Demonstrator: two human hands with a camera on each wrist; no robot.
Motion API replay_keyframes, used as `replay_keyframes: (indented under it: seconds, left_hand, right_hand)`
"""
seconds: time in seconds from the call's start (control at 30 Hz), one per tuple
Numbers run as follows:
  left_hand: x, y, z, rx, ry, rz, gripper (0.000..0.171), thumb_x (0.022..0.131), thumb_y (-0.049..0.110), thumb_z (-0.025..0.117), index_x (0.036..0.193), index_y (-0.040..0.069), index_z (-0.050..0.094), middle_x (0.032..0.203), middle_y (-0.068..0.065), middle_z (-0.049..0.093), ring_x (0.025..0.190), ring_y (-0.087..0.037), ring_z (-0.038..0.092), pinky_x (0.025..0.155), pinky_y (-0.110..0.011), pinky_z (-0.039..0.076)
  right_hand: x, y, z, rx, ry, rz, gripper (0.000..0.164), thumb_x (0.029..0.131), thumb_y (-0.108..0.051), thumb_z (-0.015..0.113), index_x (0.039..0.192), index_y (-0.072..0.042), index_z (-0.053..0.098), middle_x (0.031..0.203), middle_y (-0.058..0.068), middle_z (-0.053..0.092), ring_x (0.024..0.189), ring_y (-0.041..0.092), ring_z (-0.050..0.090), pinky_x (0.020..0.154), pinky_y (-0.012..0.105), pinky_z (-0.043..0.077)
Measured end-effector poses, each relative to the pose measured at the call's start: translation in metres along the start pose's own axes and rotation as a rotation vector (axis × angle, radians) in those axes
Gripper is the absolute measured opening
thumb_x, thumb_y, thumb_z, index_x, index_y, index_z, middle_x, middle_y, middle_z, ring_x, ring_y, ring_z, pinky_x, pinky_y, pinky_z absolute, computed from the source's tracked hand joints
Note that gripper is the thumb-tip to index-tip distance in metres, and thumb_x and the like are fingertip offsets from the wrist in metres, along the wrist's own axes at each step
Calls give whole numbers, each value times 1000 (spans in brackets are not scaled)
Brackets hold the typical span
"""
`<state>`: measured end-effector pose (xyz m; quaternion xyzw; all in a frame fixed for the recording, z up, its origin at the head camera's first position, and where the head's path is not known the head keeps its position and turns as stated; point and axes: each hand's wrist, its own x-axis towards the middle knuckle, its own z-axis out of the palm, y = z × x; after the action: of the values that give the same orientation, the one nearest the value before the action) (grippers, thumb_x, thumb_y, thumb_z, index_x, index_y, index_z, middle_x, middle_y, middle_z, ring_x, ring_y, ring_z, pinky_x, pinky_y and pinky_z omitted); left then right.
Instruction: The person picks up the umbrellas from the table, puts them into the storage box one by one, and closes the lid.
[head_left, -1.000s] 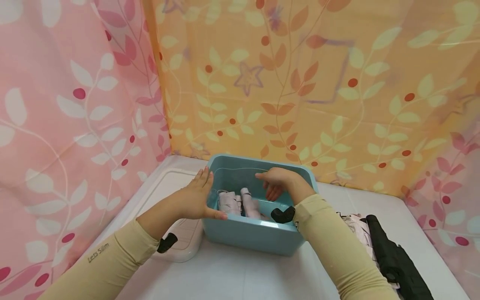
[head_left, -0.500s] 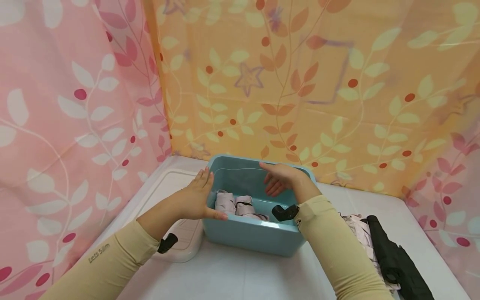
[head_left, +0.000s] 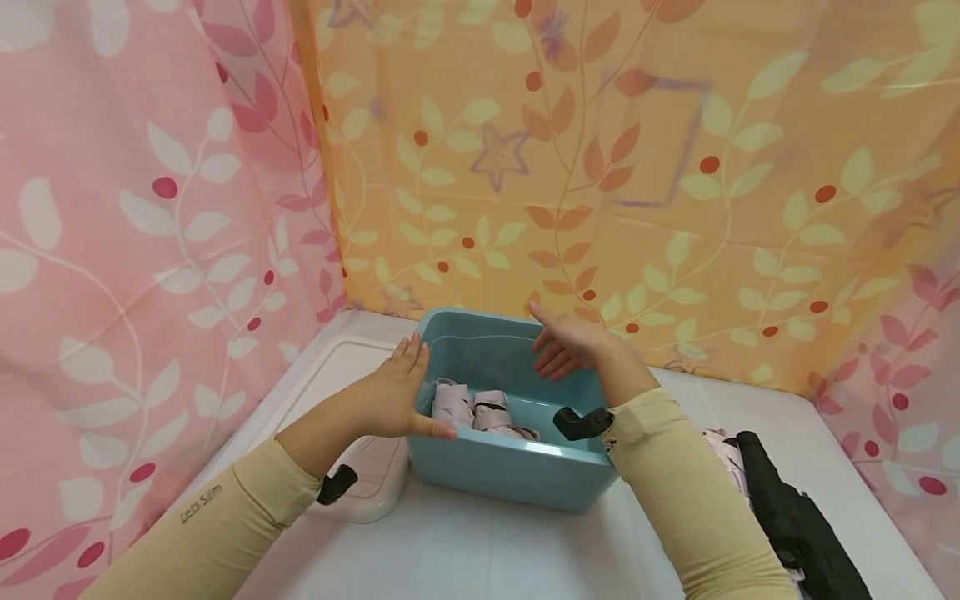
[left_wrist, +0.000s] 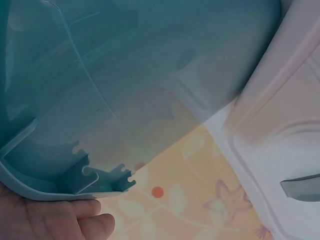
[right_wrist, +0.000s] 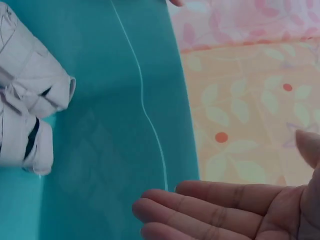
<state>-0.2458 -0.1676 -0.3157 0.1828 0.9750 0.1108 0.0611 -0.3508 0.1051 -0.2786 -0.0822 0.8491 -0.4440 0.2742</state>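
Note:
A blue plastic bin [head_left: 510, 477] stands on the white surface. My left hand [head_left: 384, 403] rests on its left rim, fingers straight along the outside and thumb on the front edge. In the left wrist view the fingertips [left_wrist: 100, 225] show just beneath the rim. Inside, toward the left, lie two pale pink cloth rolls, one [head_left: 452, 403] beside the other [head_left: 491, 410], which has dark marks. My right hand [head_left: 576, 343] hovers over the bin's right part, palm turned inward and fingers extended, holding nothing. In the right wrist view both rolls [right_wrist: 35, 70] sit apart from it.
A white lid [head_left: 367, 487] lies left of the bin, partly behind my left forearm. To the right, a black folded garment [head_left: 795, 508] lies by pale patterned cloth [head_left: 726, 457]. Pink and orange leaf-print curtains [head_left: 510, 208] enclose the surface.
One cloth roll, tilted up a second ago, now lies down beside the other. My right hand has moved up and to the right, away from it. My left hand has stayed on the rim.

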Motion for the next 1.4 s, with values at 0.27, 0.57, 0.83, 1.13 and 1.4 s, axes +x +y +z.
replay_keyframes:
  seconds: [0.27, 0.57, 0.83, 1.13, 1.4]
  left_hand:
    - [2, 1, 2, 5, -4, 4, 136, 53, 89, 44, 145, 0, -2, 150, -19, -12, 137, -31, -13, 110, -47, 8]
    - [3, 2, 3, 0, 1, 12, 137, 53, 90, 44, 144, -1, -1, 150, -20, -11, 137, -31, -13, 110, -47, 7]
    - [3, 1, 3, 3, -2, 10, 136, 53, 89, 45, 144, -1, -1, 150, -19, -12, 137, -32, -13, 110, -48, 8]
    - [2, 1, 2, -8, -3, 8, 136, 54, 88, 46, 144, -2, -1, 150, -20, -11, 137, -33, -12, 109, -49, 8]
    - [3, -2, 3, 0, 9, 8, 137, 54, 89, 45, 144, -3, 0, 150, -20, -12, 137, -33, -13, 109, -50, 9]
  right_hand:
    - [-29, 4, -21, -38, 13, -58, 89, 88, -68, 20, 121, 9, 50, 110, 27, 60, 94, 32, 63, 82, 44, 50]
    - [-76, 25, -57, -68, 87, -121, 90, 89, -68, 19, 129, 9, 43, 117, 24, 58, 105, 33, 58, 86, 41, 48]
    - [-114, 63, -95, -85, 142, -152, 87, 92, -63, 11, 131, 11, 38, 118, 25, 57, 110, 37, 54, 87, 43, 47]
    - [-150, 135, -138, -68, 211, -86, 83, 95, -56, 12, 134, 15, 29, 117, 24, 57, 99, 22, 62, 81, 35, 51]
    - [-176, 193, -158, -5, 209, 26, 75, 99, -47, 19, 130, 21, 28, 112, 18, 61, 92, 14, 63, 80, 36, 51]
